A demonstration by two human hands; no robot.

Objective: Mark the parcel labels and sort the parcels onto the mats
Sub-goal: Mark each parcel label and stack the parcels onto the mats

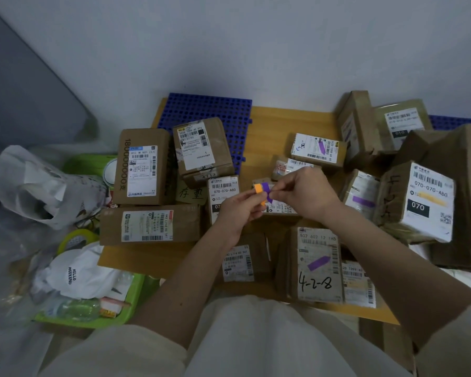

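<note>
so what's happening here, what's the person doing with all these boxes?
A person sits over a spread of cardboard parcels. Both hands are raised above them: the left hand holds a small pad of orange and purple sticky tabs, and the right hand pinches a purple tab at it. Some labels already carry purple marks, such as the parcel marked 4-2-8. Others, like the parcel on the blue mat, show none.

Parcels (318,263) on board (272,123); mat (229,107) behind; basket (125,311) left w/ bottle (76,308) in it.
</note>
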